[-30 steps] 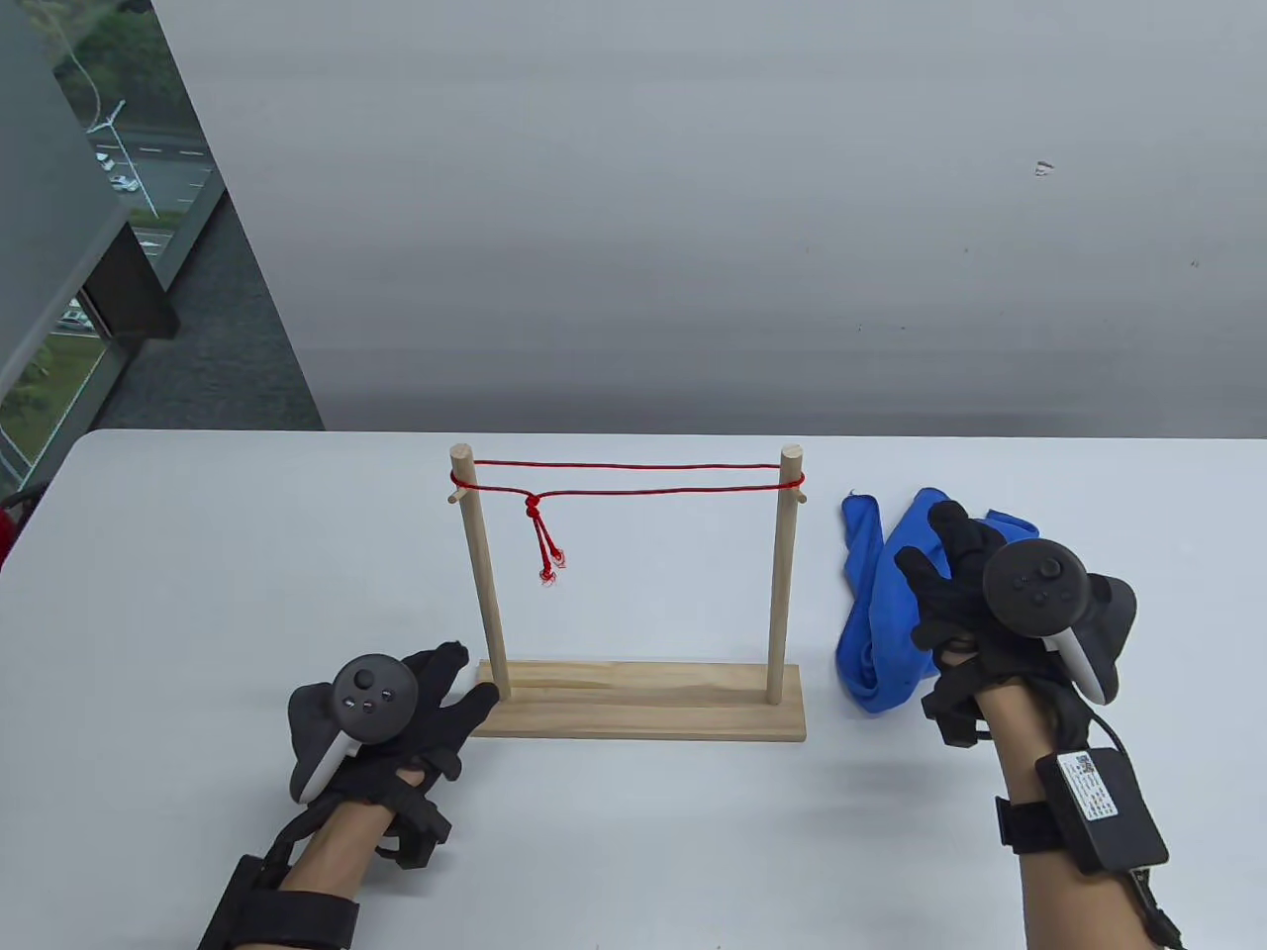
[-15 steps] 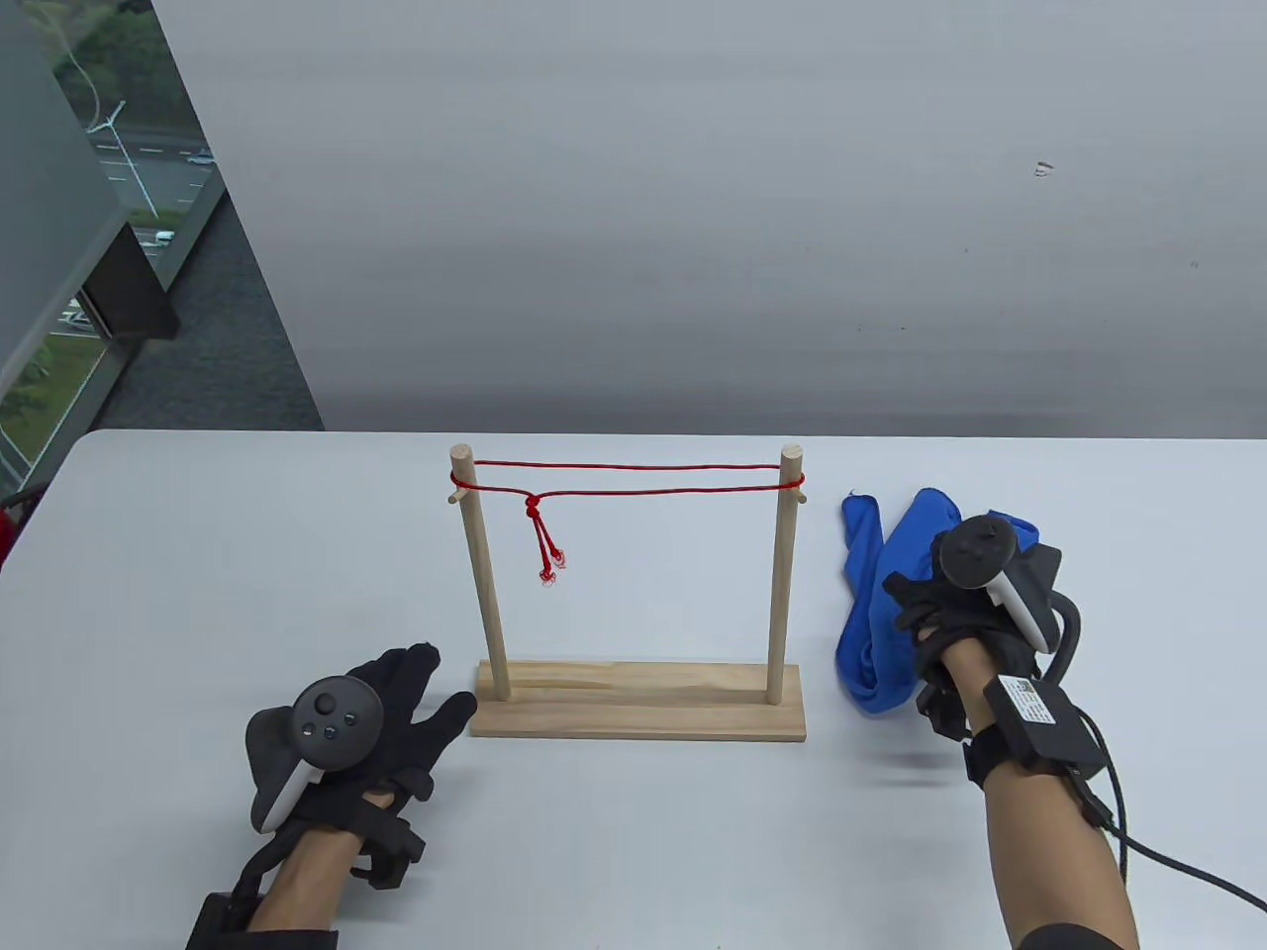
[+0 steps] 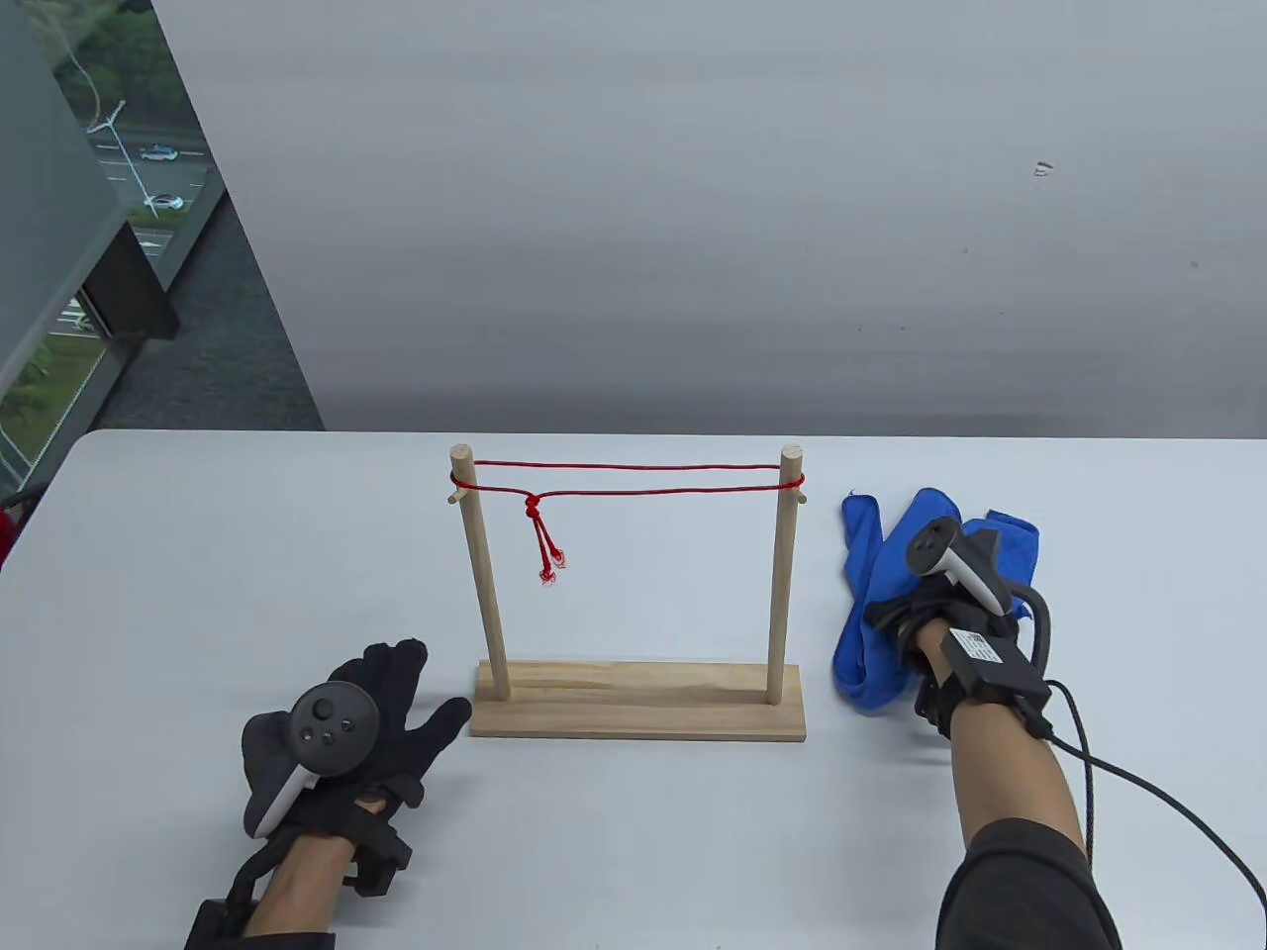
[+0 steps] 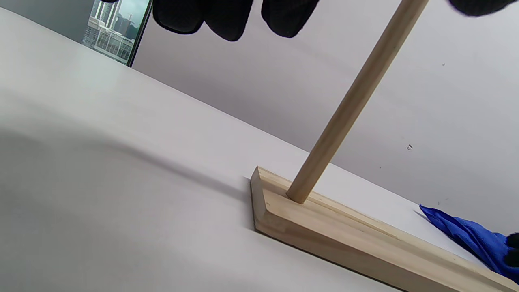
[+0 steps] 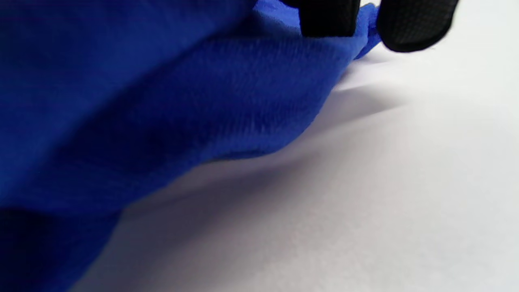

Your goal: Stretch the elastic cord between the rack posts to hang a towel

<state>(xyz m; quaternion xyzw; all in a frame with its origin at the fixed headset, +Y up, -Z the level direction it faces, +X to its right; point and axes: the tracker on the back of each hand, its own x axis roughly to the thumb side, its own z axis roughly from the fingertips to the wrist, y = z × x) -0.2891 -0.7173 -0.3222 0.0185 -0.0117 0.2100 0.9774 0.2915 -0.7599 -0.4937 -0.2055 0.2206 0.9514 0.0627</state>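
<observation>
- Your right hand (image 3: 935, 618) is down on the blue towel (image 3: 876, 584), which lies crumpled on the surface (image 3: 247, 554) at about 3 o'clock from the rack (image 3: 633, 703), just beside its right post (image 3: 784, 574)
- Whether your right fingers (image 5: 328, 18) have closed on the cloth you cannot tell: the table view hides them under the tracker, and the right wrist view shows only 2 fingertips hanging at the towel's top fold
- Your left hand (image 3: 371, 727) rests flat at about 8 o'clock from the rack, fingers apart and holding nothing, thumb just short of the base's left corner
- The red elastic cord (image 3: 633, 478) is already strung between the 2 posts, knotted near the left post (image 3: 483, 574) with its tails dangling
- Expect the towel to be light, soft and floppy; it will sag and unfold as you lift, so a bunched grab will likely drape unevenly
- Take it by an edge or corner, such as the flap at its 11 o'clock side, so that it hangs open
- The cord will probably give and bounce under load, so lay the cloth over it gently
- The rack looks light; your left hand is well placed to steady the base
- Count: 1 rack, 2 posts, 1 cord run as 2 strands, 1 knot, 1 towel, 2 hands
</observation>
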